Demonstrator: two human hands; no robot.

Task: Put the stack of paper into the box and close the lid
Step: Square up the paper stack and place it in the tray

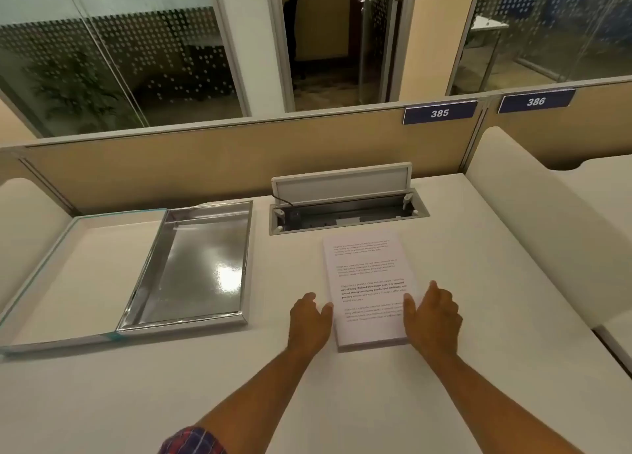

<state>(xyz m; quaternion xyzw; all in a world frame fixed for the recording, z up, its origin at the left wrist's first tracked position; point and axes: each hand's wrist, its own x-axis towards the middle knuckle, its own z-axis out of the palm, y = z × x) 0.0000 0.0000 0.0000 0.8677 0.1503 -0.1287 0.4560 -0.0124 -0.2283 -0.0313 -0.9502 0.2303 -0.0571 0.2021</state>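
A stack of printed white paper (367, 276) lies flat on the white desk, right of centre. My left hand (309, 320) rests against the stack's left edge near its front corner, fingers apart. On the stack's right edge sits my right hand (432, 317), its thumb lying on the top sheet. The paper is flat on the desk, not lifted. To the left the box (201, 265) lies open, its shiny silver inside empty. Its lid (78, 276) is folded out flat to the left, white inside with a teal edge.
An open cable hatch (345, 207) with a raised flap is sunk into the desk just behind the paper. A tan partition (239, 156) runs along the back, with number plates 385 and 386. White side dividers stand at the desk's left and right.
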